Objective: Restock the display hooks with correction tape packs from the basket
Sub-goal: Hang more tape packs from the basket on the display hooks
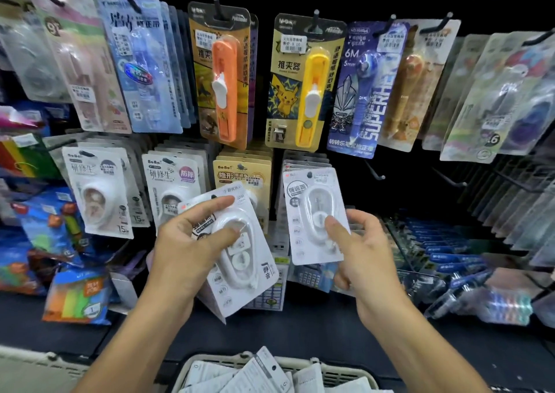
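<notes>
Thumb and fingers of the right hand [357, 242] pinch a white pack [315, 215] seemingly at its hook, so slide it straight back, while the left hand [186, 242] grips spare packs [240, 257] above the basket [333, 371].

A: How do the person's arms lie?

B: 2 bare forearms rise from the lower edge of the view, angled inward toward the middle, wrists roughly level with each other.

A: And the left hand [192, 239]?

B: It is turned palm inward, the fingers curled. The forefinger stretches up and to the right, the thumb crosses below it, and between them it pinches a correction tape pack [240, 251] held tilted.

A: The right hand [365, 260]?

B: Its thumb presses on the front of a second correction tape pack [313, 215], the other fingers curled behind the pack's right edge. The 2 hands are apart, not touching.
</notes>
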The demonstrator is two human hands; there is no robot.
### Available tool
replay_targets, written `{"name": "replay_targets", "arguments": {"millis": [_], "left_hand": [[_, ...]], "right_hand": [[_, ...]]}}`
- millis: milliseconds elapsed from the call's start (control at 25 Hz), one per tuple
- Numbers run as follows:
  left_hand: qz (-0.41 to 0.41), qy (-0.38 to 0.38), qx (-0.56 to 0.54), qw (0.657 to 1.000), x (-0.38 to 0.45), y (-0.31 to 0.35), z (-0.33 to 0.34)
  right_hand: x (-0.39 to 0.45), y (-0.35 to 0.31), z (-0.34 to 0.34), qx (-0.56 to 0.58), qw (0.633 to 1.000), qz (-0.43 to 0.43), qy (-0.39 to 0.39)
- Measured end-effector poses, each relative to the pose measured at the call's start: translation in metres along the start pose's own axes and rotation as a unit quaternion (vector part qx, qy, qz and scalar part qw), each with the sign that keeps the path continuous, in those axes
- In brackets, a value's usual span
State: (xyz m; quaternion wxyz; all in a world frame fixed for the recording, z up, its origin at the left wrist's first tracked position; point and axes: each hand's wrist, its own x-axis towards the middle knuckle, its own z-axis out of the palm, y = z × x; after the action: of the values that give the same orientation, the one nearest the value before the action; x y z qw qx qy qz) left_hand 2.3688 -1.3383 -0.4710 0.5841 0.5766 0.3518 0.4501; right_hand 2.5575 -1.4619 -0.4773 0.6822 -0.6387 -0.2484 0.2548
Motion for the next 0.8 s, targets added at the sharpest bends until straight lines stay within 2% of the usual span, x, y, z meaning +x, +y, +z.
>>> {"name": "replay_targets", "arguments": {"millis": [80, 160, 200, 280, 320, 360, 440, 520, 640, 800], "left_hand": [[0.007, -0.010, 0.012, 1.000, -0.001, -0.001, 0.001], [0.027, -0.014, 0.011, 0.999, 0.001, -0.002, 0.003], [0.041, -0.023, 0.004, 0.999, 0.002, -0.002, 0.005], [0.072, -0.075, -0.016, 0.994, 0.002, 0.000, 0.017], [0.088, -0.104, -0.025, 0.990, 0.002, 0.001, 0.023], [0.098, -0.120, -0.034, 0.987, 0.004, 0.001, 0.028], [0.106, -0.109, -0.033, 0.988, 0.008, 0.000, 0.036], [0.133, -0.076, 0.062, 0.986, 0.011, -0.001, 0.037], [0.177, -0.055, 0.234, 0.955, 0.016, -0.007, 0.031], [0.191, -0.024, 0.361, 0.913, 0.023, -0.014, 0.026]], "right_hand": [[0.001, 0.002, 0.000, 0.022, 0.998, 0.054, 0.017], [-0.002, 0.003, 0.000, -0.064, 0.997, 0.029, 0.013], [-0.006, 0.004, 0.003, -0.082, 0.996, -0.001, -0.030], [-0.015, 0.005, 0.014, -0.052, 0.982, -0.012, -0.179], [-0.017, 0.006, 0.019, -0.031, 0.974, -0.007, -0.223], [-0.017, 0.008, 0.023, -0.009, 0.974, -0.009, -0.228], [-0.010, 0.007, 0.024, 0.030, 0.984, -0.045, -0.169], [-0.003, 0.003, 0.018, 0.032, 0.991, -0.079, -0.100], [-0.004, 0.001, 0.011, -0.045, 0.990, -0.121, -0.058], [-0.004, 0.002, 0.010, -0.046, 0.992, -0.114, -0.001]]}}
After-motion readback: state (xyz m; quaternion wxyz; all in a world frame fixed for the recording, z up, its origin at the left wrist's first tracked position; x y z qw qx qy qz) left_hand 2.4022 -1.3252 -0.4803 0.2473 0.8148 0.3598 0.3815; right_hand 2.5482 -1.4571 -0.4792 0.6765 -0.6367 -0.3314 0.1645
